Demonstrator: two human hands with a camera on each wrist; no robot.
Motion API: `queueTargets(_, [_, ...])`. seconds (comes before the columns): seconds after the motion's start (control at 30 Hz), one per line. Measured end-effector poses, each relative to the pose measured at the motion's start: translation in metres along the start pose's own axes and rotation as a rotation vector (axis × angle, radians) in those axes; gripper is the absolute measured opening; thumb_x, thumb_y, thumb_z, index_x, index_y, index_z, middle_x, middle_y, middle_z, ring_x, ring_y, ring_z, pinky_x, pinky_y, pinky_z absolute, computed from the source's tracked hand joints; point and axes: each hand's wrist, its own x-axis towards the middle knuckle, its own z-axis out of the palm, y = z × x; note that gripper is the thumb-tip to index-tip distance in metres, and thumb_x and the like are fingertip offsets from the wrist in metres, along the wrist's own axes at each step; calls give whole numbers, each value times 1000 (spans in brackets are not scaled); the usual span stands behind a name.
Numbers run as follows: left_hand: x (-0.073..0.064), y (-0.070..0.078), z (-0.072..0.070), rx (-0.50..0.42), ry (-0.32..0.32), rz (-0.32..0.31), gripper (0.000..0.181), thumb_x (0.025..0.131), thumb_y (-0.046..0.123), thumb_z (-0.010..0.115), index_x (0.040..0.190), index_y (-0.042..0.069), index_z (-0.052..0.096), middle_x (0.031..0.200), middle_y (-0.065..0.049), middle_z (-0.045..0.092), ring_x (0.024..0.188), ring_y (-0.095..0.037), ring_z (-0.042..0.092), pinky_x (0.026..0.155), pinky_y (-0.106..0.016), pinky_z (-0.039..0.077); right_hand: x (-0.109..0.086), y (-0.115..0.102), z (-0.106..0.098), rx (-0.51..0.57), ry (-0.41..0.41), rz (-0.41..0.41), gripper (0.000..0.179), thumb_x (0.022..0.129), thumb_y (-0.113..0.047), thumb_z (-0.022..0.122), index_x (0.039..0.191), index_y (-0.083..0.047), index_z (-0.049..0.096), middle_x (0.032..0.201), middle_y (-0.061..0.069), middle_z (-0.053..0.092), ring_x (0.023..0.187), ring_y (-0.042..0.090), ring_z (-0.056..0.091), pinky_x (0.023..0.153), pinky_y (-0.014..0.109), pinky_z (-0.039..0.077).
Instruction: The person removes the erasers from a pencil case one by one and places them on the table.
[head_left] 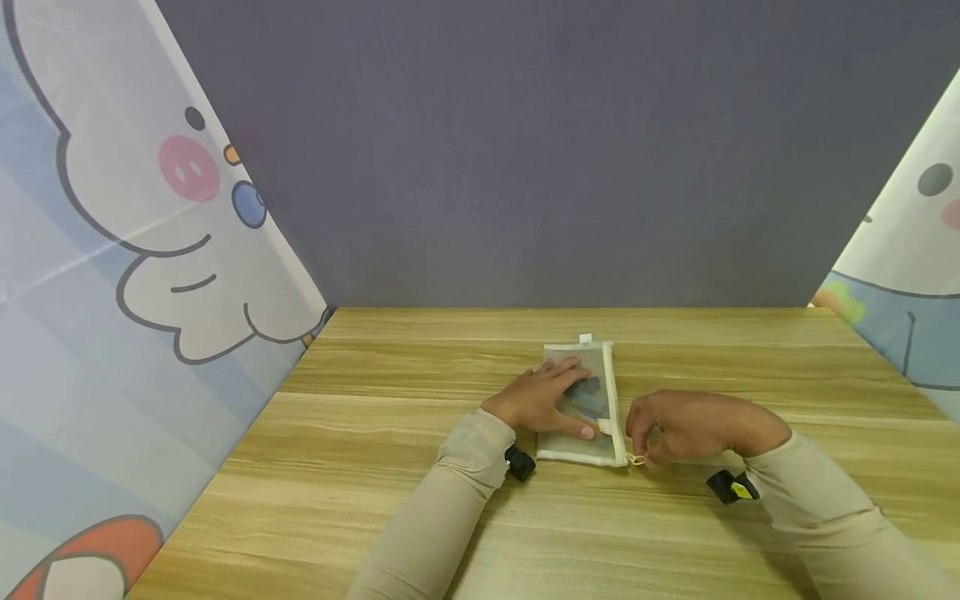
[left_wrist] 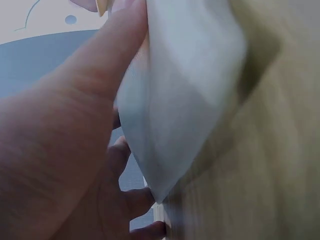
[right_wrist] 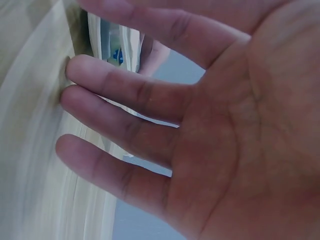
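A see-through zip pouch [head_left: 570, 447] with cream edging lies flat on the table, its zip edge to the right. Something dark bluish-grey [head_left: 589, 398] shows through it; its kind is unclear. My left hand [head_left: 540, 400] rests spread over the pouch's left part, thumb towards the zip. In the left wrist view the pouch [left_wrist: 175, 100] bulges beside the thumb. At the near right corner my right hand [head_left: 697, 425] pinches the cream looped zip pull [head_left: 637, 460] between thumb and index finger. Its other fingers [right_wrist: 115, 167] extend loosely in the right wrist view.
The wood-grain table [head_left: 360, 467] reaches a dark grey panel [head_left: 525, 150] at the back. Cartoon-printed sheets hang at the left [head_left: 90, 333] and right [head_left: 915, 275]. A small white tag [head_left: 585, 338] sticks out of the pouch's far edge.
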Motion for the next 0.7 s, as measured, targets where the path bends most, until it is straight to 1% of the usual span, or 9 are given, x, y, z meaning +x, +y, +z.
queueTargets(0.17, [2,1,-1,-6,-19,-1,98,83,71,66,162,33,20,167,10,4,152,-33,7,118,-56,10,1,1,0,-4,10,6,15,85,-13,77,83,-27,74,105,-10,63,95,9,57,77,31,49])
queueTargets(0.23, [3,3,-2,-8,-15,-1,97,84,72,65,161,33,22,167,10,5,152,-33,8,118,-56,12,1,2,1,-12,19,-4,14,85,-12,77,82,-26,74,104,-9,63,94,9,57,76,31,49])
queueTargets(0.33, [5,6,-3,-7,8,10,90,87,71,60,160,31,27,167,7,10,151,-35,13,118,-54,16,2,3,2,-32,40,-16,14,85,-12,77,81,-26,74,102,-10,61,92,8,56,74,30,48])
queueTargets(0.47, [8,8,-3,16,61,33,76,94,65,55,157,26,37,166,2,19,149,-36,22,117,-49,23,2,5,3,-49,65,-12,15,85,-13,77,79,-26,73,98,-13,58,88,8,55,72,29,47])
queueTargets(0.7, [10,7,-1,31,109,49,67,98,59,53,154,23,44,163,-3,27,149,-31,24,116,-47,27,4,12,3,-90,86,-19,19,84,-12,76,78,-30,72,95,-17,58,88,6,55,74,31,48])
